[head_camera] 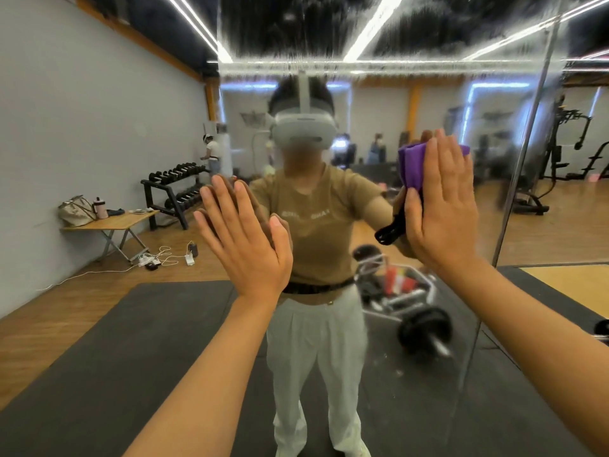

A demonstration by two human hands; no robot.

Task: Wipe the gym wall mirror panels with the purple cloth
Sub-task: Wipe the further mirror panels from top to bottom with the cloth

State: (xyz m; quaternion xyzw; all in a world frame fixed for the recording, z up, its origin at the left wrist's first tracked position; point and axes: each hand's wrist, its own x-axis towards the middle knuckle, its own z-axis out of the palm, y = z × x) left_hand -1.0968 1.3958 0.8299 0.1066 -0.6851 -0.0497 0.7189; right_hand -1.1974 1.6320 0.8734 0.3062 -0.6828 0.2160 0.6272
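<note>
The wall mirror panel [412,374] fills the middle and right of the head view, with wet streaks across its upper part. My right hand [441,206] lies flat with straight fingers and presses the folded purple cloth [412,166] against the glass at about shoulder height. The cloth shows only at the fingertips and beside the thumb. My left hand [244,239] rests open with its palm flat on the mirror, lower and to the left. My own reflection stands between the two hands.
A vertical seam [514,179] to the right separates this panel from its neighbour. At left stand a grey wall, a folding wooden table [112,222] with a bag, a dumbbell rack [174,189], and cables on the floor. A dark mat [131,341] lies underfoot.
</note>
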